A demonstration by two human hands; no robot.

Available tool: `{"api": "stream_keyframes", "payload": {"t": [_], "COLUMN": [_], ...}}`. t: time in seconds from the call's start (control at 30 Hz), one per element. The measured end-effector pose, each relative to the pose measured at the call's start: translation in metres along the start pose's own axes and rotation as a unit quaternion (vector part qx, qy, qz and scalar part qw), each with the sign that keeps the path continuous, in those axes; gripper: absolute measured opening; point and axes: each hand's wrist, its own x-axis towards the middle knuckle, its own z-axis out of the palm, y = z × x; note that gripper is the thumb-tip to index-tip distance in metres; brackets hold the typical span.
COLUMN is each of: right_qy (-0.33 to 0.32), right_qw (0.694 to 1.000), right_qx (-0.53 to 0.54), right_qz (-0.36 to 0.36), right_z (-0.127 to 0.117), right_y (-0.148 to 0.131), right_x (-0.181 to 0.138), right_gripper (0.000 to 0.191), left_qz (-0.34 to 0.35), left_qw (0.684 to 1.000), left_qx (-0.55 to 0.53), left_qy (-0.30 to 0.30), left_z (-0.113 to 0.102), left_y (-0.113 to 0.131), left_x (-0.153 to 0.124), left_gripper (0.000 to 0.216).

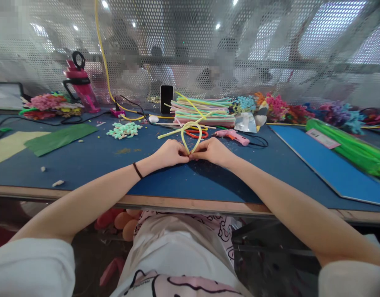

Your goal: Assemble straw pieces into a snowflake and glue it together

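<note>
My left hand (170, 152) and my right hand (211, 150) meet fingertip to fingertip on the blue table (100, 161). Both are closed in a pinch on the base of a pale yellow pipe cleaner (191, 131), which is bent into an upright loop above my fingers with its ends crossing and sticking out to the left and upper right. A black band sits on my left wrist. Behind the loop lies a stack of pastel pipe cleaners (205, 111).
A pink glue gun (232, 136) and red scissors (197, 134) lie just behind my hands. A mint pipe-cleaner piece (124, 129), green sheet (60, 138), pink bottle (81, 84), black phone (166, 98), blue board (326, 165), and green pipe cleaner bundle (350, 146) surround them. Mesh screen behind.
</note>
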Motion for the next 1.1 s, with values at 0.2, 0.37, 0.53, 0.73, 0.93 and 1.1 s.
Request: {"api": "stream_keyframes", "payload": {"t": [0.2,0.37,0.53,0.73,0.93,1.1], "right_qy": [0.006,-0.035,-0.085,-0.101,-0.150,-0.220], "right_qw": [1.000,0.998,0.991,0.985,0.979,0.967], "right_qx": [-0.013,0.007,0.078,0.117,0.132,0.112], "right_qz": [-0.014,-0.042,-0.073,-0.075,-0.049,-0.057], "right_z": [-0.002,-0.012,-0.017,-0.009,-0.005,-0.007], "right_y": [-0.002,-0.002,-0.004,-0.007,-0.006,-0.007], "right_x": [0.000,-0.001,-0.003,-0.005,-0.008,-0.009], "right_gripper": [0.024,0.026,0.022,0.025,0.033,0.029], "left_qz": [-0.033,-0.003,0.012,0.030,0.046,0.082], "left_qw": [0.999,0.999,0.992,0.981,0.970,0.957], "left_qx": [0.037,-0.013,-0.071,-0.125,-0.142,-0.140], "left_qy": [-0.007,-0.035,-0.103,-0.144,-0.193,-0.239], "left_z": [-0.002,-0.012,-0.018,-0.020,-0.021,-0.018], "left_y": [0.004,0.004,0.012,0.017,0.015,0.019], "left_x": [0.002,0.001,-0.003,-0.007,-0.008,-0.010], "left_gripper": [0.016,0.019,0.023,0.022,0.024,0.021]}}
